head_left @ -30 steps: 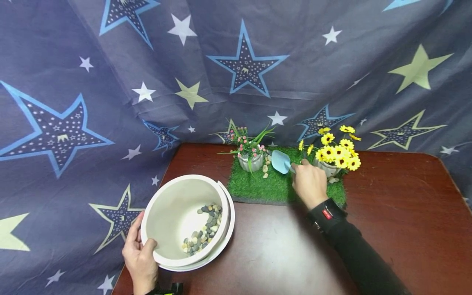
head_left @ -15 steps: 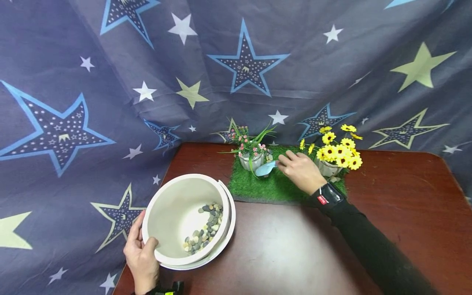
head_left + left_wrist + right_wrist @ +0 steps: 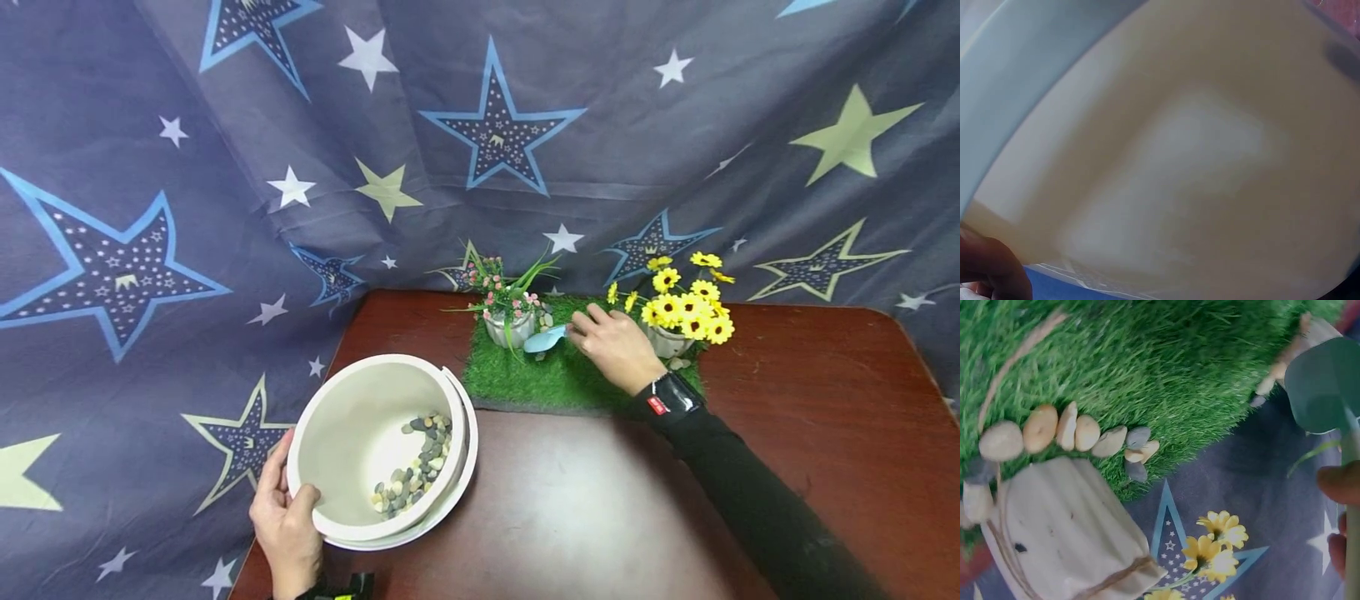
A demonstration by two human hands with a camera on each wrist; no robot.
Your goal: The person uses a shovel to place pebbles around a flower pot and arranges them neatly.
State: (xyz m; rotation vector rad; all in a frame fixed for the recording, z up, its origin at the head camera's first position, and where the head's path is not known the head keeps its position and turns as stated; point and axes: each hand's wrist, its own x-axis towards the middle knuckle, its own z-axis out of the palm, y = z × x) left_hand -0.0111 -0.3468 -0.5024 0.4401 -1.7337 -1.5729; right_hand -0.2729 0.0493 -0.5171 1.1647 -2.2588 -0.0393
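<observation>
Head view: we've got the left hand (image 3: 285,521) gripping the cream bucket (image 3: 333,442) by its rim, thumb inside, tilted over the counter (image 3: 570,500), probably why the river pebbles (image 3: 416,479) sit bunched to one side. The right hand (image 3: 615,346) is curled around the blue trowel (image 3: 545,338), blade low over the turf mat (image 3: 517,383), presumably to reach the little stones (image 3: 547,319) by the pink-flower pot (image 3: 512,332). Left wrist gives us bucket wall, no pebbles. Right wrist shows us what's blocked up top: a stone row (image 3: 1040,428) edging the yellow-flower pot (image 3: 1072,531), twine (image 3: 1116,578) included.
</observation>
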